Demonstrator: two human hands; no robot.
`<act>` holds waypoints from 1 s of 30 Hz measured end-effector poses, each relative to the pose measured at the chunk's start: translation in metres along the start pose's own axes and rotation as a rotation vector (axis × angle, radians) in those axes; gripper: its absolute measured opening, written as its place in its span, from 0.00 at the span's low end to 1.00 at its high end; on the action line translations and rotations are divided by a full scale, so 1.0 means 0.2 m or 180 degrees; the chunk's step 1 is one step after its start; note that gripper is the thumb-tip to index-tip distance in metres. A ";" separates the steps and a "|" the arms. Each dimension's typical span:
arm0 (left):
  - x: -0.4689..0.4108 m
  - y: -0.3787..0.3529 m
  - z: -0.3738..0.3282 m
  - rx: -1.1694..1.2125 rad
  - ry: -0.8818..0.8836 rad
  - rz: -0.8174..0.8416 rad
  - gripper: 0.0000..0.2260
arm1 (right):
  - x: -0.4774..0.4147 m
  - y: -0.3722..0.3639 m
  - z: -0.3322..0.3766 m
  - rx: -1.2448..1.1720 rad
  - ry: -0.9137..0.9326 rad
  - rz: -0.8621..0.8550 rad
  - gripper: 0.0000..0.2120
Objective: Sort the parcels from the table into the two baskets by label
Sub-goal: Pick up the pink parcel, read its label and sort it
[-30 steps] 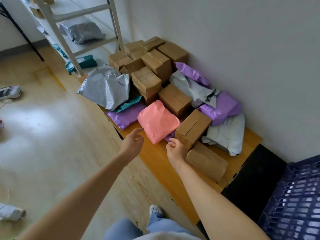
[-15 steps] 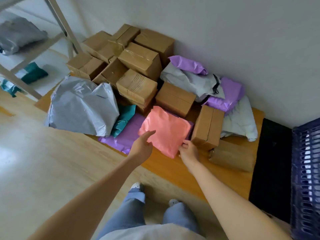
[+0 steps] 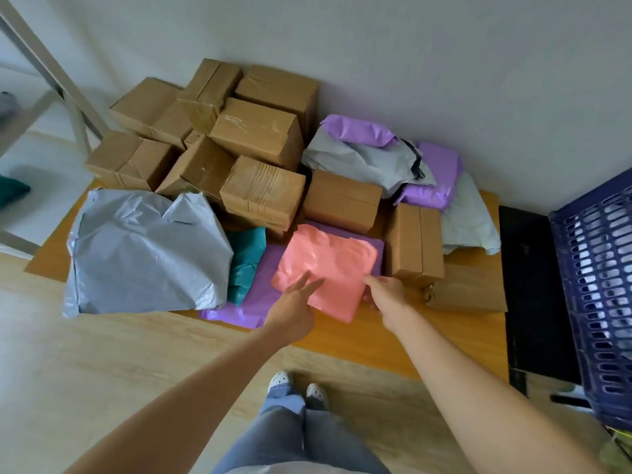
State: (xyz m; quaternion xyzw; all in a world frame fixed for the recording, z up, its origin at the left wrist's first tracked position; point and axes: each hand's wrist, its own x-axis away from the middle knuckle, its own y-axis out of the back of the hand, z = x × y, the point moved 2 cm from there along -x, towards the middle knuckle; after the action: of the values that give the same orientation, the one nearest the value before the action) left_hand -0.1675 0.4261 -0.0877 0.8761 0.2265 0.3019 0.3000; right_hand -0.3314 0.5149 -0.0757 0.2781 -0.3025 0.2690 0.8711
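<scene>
Pink parcel [image 3: 326, 268], atop pile: left hand [image 3: 294, 302] open-fingered on its near edge, right hand [image 3: 386, 294] pinching its corner, apparently to lift it for label reading.

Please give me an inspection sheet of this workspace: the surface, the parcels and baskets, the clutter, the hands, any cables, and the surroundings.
Surface: low wooden table against the wall, near edge bare.
Job's things: pink parcel at the front, lying on a purple mailer; brown cardboard boxes stacked behind; large grey bag to the left; blue basket at the right edge. A second basket: nothing seen.
Clutter: teal parcel wedged between bag and mailer.
Hands: left hand open, fingers on the pink parcel's near left corner; right hand at its right edge, grip cannot be told.
Cables: nothing seen.
Surroundings: white wall, wooden floor, metal shelf frame at left.
</scene>
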 end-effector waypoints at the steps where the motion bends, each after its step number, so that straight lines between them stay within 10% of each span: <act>1: 0.00 0.01 0.00 -0.0002 -0.0008 -0.0014 0.32 | 0.01 0.00 0.01 -0.0004 -0.0019 0.0035 0.07; 11: 0.05 0.14 -0.09 0.0200 -0.0235 -0.0871 0.30 | 0.11 0.04 0.25 -0.0958 -0.0015 0.0519 0.06; 21: 0.05 0.30 -0.30 0.0778 -0.0018 -0.1449 0.01 | 0.25 0.10 0.53 -0.1630 0.0206 0.1117 0.09; 30: 0.00 0.47 -0.37 0.2038 0.0502 -0.1556 0.09 | 0.35 0.21 0.62 -0.1746 0.0828 0.0996 0.03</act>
State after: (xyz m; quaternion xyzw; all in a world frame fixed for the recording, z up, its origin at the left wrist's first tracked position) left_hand -0.1971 0.3875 0.0215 0.8198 0.5328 0.2023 0.0568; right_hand -0.3582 0.4855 0.0665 -0.0530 -0.2889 0.3413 0.8929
